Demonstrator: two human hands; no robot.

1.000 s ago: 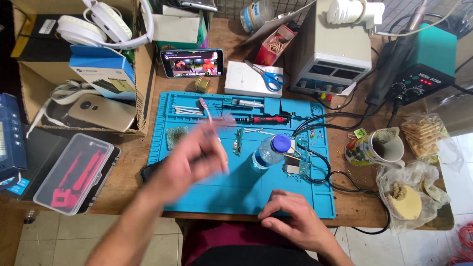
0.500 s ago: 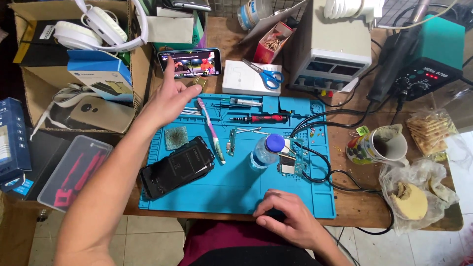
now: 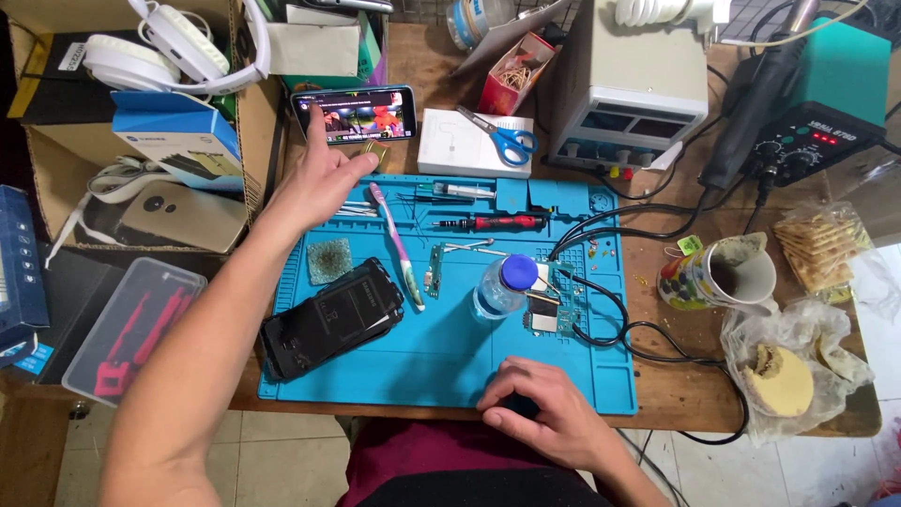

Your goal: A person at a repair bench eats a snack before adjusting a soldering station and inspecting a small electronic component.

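Observation:
My left hand (image 3: 324, 174) reaches to the back of the table, its index finger touching the screen of a propped phone (image 3: 361, 115) that plays a video. It holds nothing. A pink and white toothbrush (image 3: 399, 249) lies on the blue work mat (image 3: 441, 361) just right of that hand. Beside the brush lies a black phone with its back off (image 3: 330, 319). My right hand (image 3: 549, 408) rests palm down on the mat's front edge, fingers spread over a small dark shape. A clear bottle with a blue cap (image 3: 502, 286) stands next to a wired circuit board (image 3: 556, 305).
A red screwdriver (image 3: 497, 222) and tweezers lie at the mat's back. Scissors (image 3: 502, 141) rest on a white box. A bench power supply (image 3: 638, 84) and teal soldering station (image 3: 826, 103) stand behind. Mug (image 3: 727, 272) and food bags sit right; a cardboard box with headphones (image 3: 178, 52) left.
My left hand put the toothbrush down on the mat, moved back to the propped phone, and now its index finger touches the screen. The right hand stayed in place.

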